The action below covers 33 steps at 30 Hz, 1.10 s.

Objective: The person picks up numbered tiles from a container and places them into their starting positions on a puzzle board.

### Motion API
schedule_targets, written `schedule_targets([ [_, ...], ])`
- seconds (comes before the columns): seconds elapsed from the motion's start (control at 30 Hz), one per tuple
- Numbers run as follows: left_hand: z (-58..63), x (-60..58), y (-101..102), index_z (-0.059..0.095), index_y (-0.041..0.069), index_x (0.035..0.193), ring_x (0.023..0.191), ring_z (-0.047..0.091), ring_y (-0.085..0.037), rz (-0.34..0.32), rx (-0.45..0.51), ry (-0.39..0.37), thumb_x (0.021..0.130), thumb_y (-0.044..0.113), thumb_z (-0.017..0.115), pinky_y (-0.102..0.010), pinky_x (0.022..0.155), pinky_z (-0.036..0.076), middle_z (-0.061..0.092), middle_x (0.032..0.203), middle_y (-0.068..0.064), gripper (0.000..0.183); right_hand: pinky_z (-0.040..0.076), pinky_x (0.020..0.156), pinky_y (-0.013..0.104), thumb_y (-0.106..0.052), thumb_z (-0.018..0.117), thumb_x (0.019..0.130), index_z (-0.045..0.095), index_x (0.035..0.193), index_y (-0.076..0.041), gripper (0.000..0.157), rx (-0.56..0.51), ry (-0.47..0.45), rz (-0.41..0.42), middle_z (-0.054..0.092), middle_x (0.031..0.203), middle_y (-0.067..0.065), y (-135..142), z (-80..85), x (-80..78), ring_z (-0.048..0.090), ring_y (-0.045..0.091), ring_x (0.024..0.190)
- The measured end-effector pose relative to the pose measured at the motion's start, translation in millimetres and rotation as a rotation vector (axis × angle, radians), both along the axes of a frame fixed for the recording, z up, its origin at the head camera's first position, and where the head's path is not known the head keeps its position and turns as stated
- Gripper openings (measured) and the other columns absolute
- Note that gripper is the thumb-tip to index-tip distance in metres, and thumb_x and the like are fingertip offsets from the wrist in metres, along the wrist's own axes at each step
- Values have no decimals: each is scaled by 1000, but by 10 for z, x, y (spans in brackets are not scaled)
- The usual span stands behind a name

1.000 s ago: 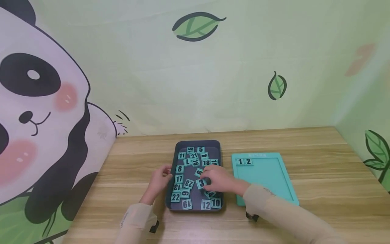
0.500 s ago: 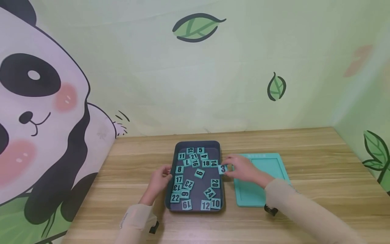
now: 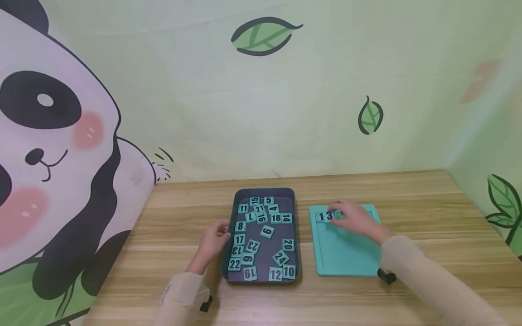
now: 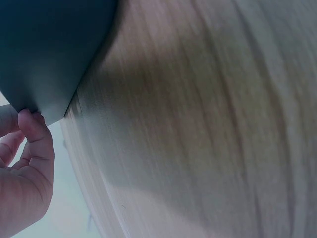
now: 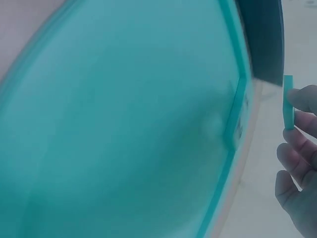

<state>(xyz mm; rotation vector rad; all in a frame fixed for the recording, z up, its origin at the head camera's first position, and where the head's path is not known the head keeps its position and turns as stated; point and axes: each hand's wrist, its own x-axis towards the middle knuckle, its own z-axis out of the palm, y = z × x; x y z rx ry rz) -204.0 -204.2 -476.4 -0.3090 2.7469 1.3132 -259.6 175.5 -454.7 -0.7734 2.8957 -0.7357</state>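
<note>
Between thumb and fingers, my right hand (image 3: 355, 220) pinches the number tile 3 (image 3: 329, 216) above the upper left of the turquoise board (image 3: 346, 253). Tile 1 (image 3: 320, 216) shows just left of it; tile 2 is covered. In the right wrist view the held tile (image 5: 288, 104) appears edge-on, apart from the board (image 5: 124, 114). My left hand (image 3: 214, 241) is at the left side of the dark tray (image 3: 269, 251). The left wrist view has its thumb and fingers (image 4: 33, 126) pinching the tray's rim (image 4: 49, 106).
Loose number tiles, such as tile 9 (image 3: 267, 232) and tile 20 (image 3: 287, 245), lie at various angles in the tray. Both tray and board rest on a wooden table (image 3: 175, 208). A panda-printed backdrop (image 3: 195, 113) stands behind the table.
My right hand has lifted tile 3 out of the tray and carried it right to the board's upper left. My left hand has stayed at the tray's side.
</note>
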Motion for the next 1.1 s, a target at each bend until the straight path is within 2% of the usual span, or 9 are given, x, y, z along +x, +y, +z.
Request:
schedule_targets([
  [0.23,-2,0,0,51,9,120,89,57,-22,-1,-1,1,86,6,51,-30,68,52,56,102,-12,34,48,80,44,-17,63,78,59,109,-2,35,14,-18,-45,56,105,15,198,-79,-62,55,30,95],
  [0.53,17,10,7,51,10,120,89,57,-22,2,-6,-1,86,7,51,-30,68,52,56,103,-11,33,37,90,58,-18,60,80,57,112,-2,35,68,-17,-98,47,122,27,336,-187,-110,45,44,110],
  [0.93,8,3,4,53,7,117,89,57,-24,-4,-8,17,85,5,52,-29,66,52,57,101,-13,32,46,80,46,-18,62,79,58,109,-3,34,126,26,-110,54,104,16,336,-311,-108,53,31,95],
  [1.1,12,3,8,52,7,118,91,57,-24,1,-12,10,86,6,51,-30,67,52,56,102,-13,32,46,79,47,-18,62,79,58,111,-3,35,136,33,-126,53,105,17,315,-331,-111,53,31,95],
])
